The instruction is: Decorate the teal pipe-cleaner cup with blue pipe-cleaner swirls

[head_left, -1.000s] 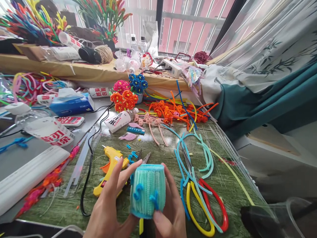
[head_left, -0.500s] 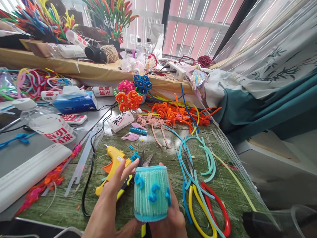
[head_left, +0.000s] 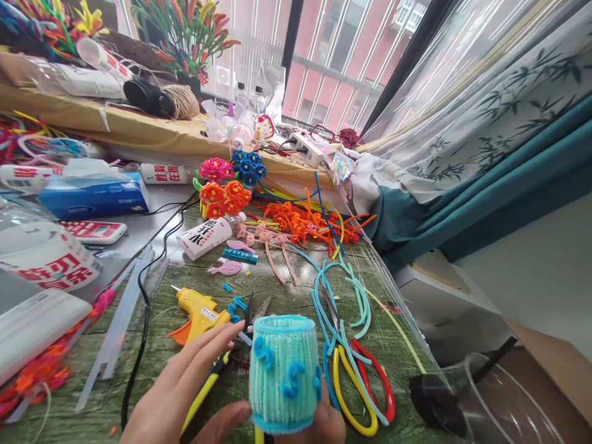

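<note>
A small turquoise cup (head_left: 276, 357) of fuzzy stems, with a lighter blue rim and blue curled shapes on its side, stands upright in my right hand (head_left: 329, 422), whose fingers are mostly behind it. My left hand (head_left: 185, 382) is at the cup's left, fingers apart, with its thumb by the cup's lower edge. Beyond my left hand lies a yellow glue gun (head_left: 201, 311). Blue curled pieces (head_left: 237, 307) and open dark blades (head_left: 252, 314) are behind the cup. Scissors with red and yellow handles (head_left: 340, 394) lie to the right among light blue stems (head_left: 324, 296).
Orange stem flowers (head_left: 296, 219), a bottle (head_left: 208, 237) and a flower bunch (head_left: 226, 197) are farther back. A black cable (head_left: 145, 296) and clear glue sticks (head_left: 115, 320) lie left. At lower right is a clear plastic cup (head_left: 490, 394).
The view has turned to the right, so the table things appear farther left. My left hand's fingers have moved away from the cup's upper left side. The cup's open top shows more.
</note>
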Motion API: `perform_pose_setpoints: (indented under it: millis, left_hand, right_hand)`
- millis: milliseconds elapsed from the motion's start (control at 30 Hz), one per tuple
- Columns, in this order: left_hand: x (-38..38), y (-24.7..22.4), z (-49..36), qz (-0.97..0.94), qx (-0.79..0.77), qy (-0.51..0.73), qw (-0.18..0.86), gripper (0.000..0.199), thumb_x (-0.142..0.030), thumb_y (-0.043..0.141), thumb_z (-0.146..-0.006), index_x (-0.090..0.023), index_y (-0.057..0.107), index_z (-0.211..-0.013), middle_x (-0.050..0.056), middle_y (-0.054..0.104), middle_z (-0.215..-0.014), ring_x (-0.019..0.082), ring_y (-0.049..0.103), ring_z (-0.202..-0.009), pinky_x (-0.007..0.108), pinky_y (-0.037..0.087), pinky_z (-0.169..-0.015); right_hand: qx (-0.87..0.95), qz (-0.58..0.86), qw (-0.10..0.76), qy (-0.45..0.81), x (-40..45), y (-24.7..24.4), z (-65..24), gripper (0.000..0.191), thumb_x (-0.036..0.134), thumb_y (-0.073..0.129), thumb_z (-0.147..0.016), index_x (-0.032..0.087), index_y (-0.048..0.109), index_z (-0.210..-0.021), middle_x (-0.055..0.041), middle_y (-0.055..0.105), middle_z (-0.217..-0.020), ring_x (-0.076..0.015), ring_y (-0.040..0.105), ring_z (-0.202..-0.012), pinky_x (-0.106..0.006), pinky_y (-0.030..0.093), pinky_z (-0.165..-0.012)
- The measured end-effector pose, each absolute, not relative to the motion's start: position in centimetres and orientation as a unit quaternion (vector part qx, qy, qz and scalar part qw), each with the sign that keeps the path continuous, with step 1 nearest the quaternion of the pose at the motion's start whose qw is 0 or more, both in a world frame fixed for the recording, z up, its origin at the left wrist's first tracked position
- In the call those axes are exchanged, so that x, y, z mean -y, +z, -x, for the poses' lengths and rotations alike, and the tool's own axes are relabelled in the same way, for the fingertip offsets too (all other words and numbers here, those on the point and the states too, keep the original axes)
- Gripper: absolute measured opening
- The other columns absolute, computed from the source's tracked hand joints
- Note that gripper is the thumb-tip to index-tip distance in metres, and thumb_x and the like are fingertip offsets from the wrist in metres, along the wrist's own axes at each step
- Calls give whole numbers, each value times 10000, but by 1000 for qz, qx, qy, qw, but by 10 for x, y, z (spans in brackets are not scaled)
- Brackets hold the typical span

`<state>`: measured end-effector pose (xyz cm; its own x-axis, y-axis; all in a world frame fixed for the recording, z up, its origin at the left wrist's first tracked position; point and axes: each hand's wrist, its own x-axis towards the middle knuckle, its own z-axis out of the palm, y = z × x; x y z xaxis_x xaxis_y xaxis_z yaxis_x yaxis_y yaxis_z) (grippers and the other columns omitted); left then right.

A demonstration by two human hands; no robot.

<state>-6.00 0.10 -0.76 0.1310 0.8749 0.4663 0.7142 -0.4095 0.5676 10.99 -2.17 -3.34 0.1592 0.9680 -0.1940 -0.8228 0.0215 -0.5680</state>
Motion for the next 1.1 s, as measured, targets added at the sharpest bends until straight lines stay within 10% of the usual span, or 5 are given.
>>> perform_pose_setpoints:
  millis: [300, 733, 1100]
  left_hand:
    - [2, -2, 78, -751, -488, 407, 181, 620, -393, 514, -1010, -374, 275, -1581, 45, 452, -1623, 231, 516, -1432, 303, 463, -1133]
    - [-8, -2, 101, -721, -457, 446, 268, 697, -246, 627, -939, -425, 343, -1550, -77, 498, -1586, 131, 467, -1450, 162, 332, -1144]
    - [-2, 3, 86, -658, -522, 454, 298, 652, -377, 615, -962, -485, 325, -1537, -74, 555, -1539, 183, 583, -1371, 211, 504, -1080]
  right_hand:
    - [156, 282, 678, 661, 12, -3, -76, 545, 494, 941, -608, 412, 795, -1127, -24, 811, -1197, -300, 764, -1114, -428, 604, -959]
    - [238, 331, 640, 651, 5, 3, -58, 789, 435, 941, -573, 326, 615, -1283, -65, 767, -1199, -346, 729, -1148, -467, 573, -988]
    - [252, 344, 628, 650, 0, 4, -72, 769, 440, 925, -601, 272, 642, -1296, -119, 719, -1317, -347, 739, -1103, -407, 627, -847]
